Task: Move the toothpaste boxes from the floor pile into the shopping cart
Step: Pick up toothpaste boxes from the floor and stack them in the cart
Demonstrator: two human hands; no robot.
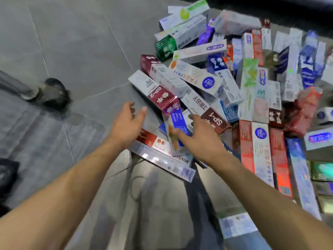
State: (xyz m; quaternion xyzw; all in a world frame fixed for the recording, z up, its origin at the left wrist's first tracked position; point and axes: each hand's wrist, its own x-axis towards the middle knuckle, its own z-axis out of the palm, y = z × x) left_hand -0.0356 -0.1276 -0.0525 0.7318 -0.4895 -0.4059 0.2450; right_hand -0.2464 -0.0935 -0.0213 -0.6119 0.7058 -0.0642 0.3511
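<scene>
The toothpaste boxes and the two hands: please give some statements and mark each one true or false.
1. The toothpaste boxes lie in a pile on a grey tiled floor. True.
2. The left hand grips a green box. False: it is open and holds nothing.
3. The right hand reaches onto a box with a blue panel. True.
4. A caster wheel stands to the right of the pile. False: it is on the left.

My two forearms are bare to the frame's edge, no sleeves showing. My left hand [128, 121] and right hand [200, 136] wear no gloves, rings or watch.
</scene>
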